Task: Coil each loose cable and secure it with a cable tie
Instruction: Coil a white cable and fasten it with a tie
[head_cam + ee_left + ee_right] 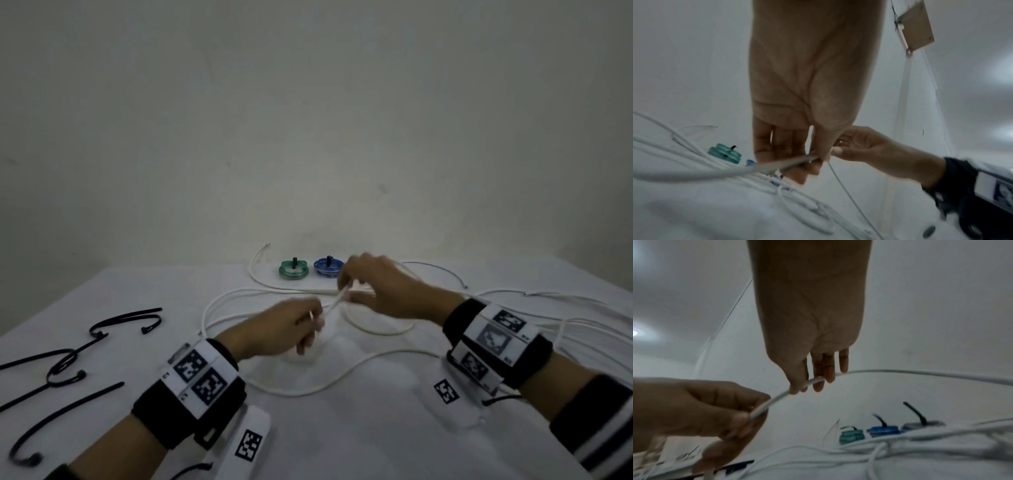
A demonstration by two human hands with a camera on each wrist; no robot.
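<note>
Table: your white cloth-covered table (342,428) fills the lower frame.
Cable: your long white round cable (337,300) sprawls mid-frame, one stretch lifted between your hands.
Ties: black plastic cable ties (68,363) lie lower left.
Coils: green tied coil (294,269) and blue tied coil (328,267) sit centre, by the wall.
Left hand (281,329): your fingers pinch the cable.
Right hand (383,287): your thumb and fingers pinch the same cable.
</note>
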